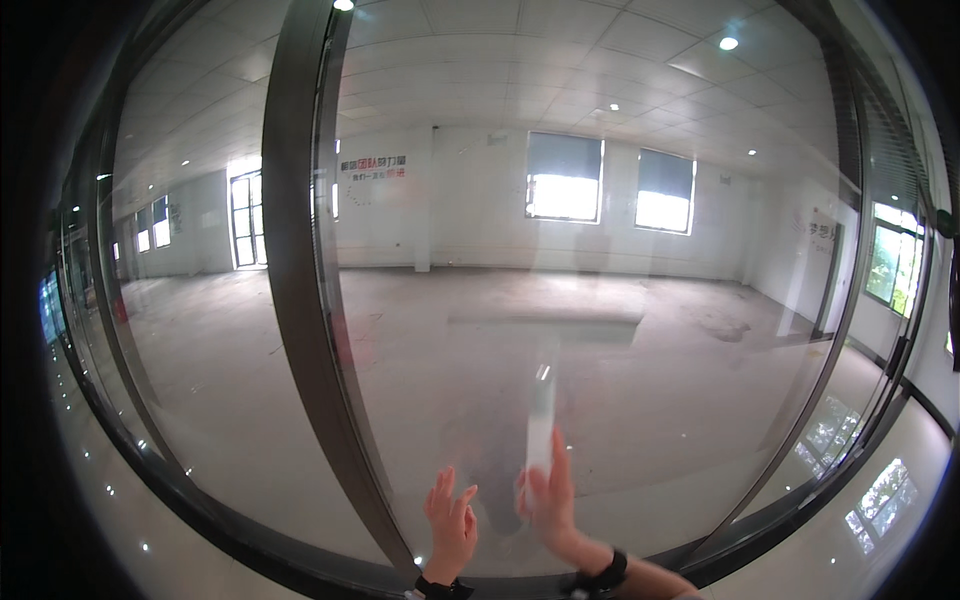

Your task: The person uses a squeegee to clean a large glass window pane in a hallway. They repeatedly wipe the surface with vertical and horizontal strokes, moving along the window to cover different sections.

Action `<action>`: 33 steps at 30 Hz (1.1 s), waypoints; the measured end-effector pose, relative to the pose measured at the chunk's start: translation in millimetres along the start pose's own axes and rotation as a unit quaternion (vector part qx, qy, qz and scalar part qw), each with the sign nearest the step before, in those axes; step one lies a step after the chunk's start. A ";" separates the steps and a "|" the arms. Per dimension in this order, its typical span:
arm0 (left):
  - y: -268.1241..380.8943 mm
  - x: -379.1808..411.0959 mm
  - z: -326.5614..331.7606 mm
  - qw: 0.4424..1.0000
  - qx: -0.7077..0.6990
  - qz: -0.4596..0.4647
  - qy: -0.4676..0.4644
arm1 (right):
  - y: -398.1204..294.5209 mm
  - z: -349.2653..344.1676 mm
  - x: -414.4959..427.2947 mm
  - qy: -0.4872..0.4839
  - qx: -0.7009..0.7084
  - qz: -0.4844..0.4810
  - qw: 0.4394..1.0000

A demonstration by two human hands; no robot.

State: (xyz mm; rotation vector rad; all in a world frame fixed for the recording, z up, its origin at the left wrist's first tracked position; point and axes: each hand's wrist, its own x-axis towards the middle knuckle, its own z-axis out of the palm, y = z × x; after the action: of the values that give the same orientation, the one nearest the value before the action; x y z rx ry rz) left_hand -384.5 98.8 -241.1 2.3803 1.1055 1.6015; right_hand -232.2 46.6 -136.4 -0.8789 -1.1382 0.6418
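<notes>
A squeegee with a pale handle [539, 427] and a wide, blurred blade [545, 321] is held up in front of a large glass pane [637, 420]. My right hand [550, 487] grips the lower end of the handle, with a black band at the wrist. To its left, my left hand [451, 514] is raised with its fingers apart and nothing in it; it wears a black band too. Whether the blade touches the glass cannot be told.
A dark metal frame post [300, 225] rises left of the hands. A black base rail [255, 559] curves along the bottom of the glass. Behind the glass lies a room with a grey floor, white walls and windows [564, 196]. Shiny floor tiles [885, 517] show at the lower right.
</notes>
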 end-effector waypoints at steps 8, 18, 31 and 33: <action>-2.4 13.3 7.9 0.994 0.061 0.080 -0.041 | -125.1 -37.4 81.6 0.058 0.007 -0.065 0.996; 2.1 23.7 23.8 0.991 0.043 0.117 -0.052 | 3.3 -52.8 -8.4 0.091 -0.083 -0.011 0.992; 8.7 38.1 25.7 0.978 0.043 0.180 -0.093 | -179.3 -150.3 110.3 0.289 0.130 -0.132 0.939; 7.0 39.4 30.9 0.977 0.044 0.190 -0.090 | -149.4 -116.1 90.0 0.273 0.113 -0.107 0.949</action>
State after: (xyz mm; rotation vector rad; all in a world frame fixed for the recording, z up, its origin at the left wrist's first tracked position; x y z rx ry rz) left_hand -347.3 126.9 -221.4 2.8663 0.7345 1.4105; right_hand -93.6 11.5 16.7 -0.6653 -0.6318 0.3084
